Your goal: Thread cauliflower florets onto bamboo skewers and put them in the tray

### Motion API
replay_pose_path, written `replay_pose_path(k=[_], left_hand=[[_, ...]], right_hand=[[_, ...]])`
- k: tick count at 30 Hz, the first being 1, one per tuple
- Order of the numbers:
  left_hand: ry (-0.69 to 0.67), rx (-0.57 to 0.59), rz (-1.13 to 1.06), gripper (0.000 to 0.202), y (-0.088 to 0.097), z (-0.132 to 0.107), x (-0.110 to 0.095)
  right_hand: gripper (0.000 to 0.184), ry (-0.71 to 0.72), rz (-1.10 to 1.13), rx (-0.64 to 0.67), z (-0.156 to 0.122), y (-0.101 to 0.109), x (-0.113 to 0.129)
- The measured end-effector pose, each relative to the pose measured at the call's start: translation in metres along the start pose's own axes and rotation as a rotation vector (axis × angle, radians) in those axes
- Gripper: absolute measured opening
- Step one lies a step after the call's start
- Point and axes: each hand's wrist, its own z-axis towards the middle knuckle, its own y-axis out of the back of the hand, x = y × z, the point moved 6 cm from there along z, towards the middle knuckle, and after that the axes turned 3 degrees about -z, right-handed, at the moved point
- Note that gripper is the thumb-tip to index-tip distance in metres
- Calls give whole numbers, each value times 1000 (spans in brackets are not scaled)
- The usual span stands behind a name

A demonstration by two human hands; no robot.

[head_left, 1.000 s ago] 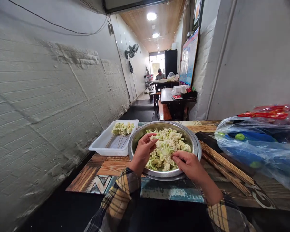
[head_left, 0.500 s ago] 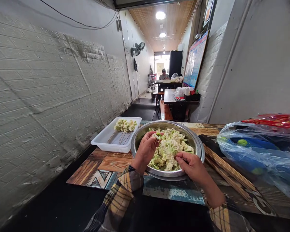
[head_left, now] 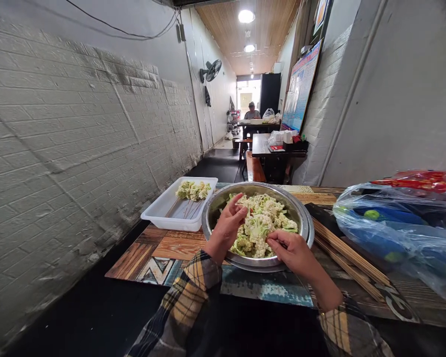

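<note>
A round steel bowl [head_left: 305, 224] heaped with cauliflower florets [head_left: 262, 224] stands on the patterned wooden table [head_left: 171, 250] in front of me. My left hand [head_left: 227, 228] reaches over the bowl's near left rim, with its fingers and thumb curled on a floret at the pile's left side. My right hand [head_left: 293, 252] rests at the near right rim, its fingertips pinched together against the florets. What they pinch is hidden. Both sleeves are yellow and dark plaid.
A white plastic tray [head_left: 159, 215] left of the bowl holds cauliflower skewers [head_left: 192, 190]. Bare bamboo skewers [head_left: 351, 260] lie right of the bowl, beside a clear plastic bag [head_left: 405, 225] of packets. A brick wall runs along the left. A person [head_left: 251, 111] sits at a far table.
My left hand has shifted slightly up and right on the pile, thumb now raised. My right hand stays pinched at the near rim. The view has tilted a little.
</note>
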Motion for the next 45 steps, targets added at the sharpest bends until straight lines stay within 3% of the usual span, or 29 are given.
replay_pose_path(k=[5,12,17,28,45], left_hand=[[20,-15,-15,30,-3,1,1],[37,9,65,29,-6,-3,1],[62,45,-8,30,-7,-4,4],[102,-84,-4,27,3,-4,7],[-36,-157,86,26,13,-1,2]], right_hand=[[23,17,-26,-12,0,-2,-1],[24,18,-36,-60,1,-3,-4],[24,2,-34,-105,0,-2,-6],[25,6,-47,-118,-3,-1,-4],[24,59,-88,-79,-5,-6,-3]])
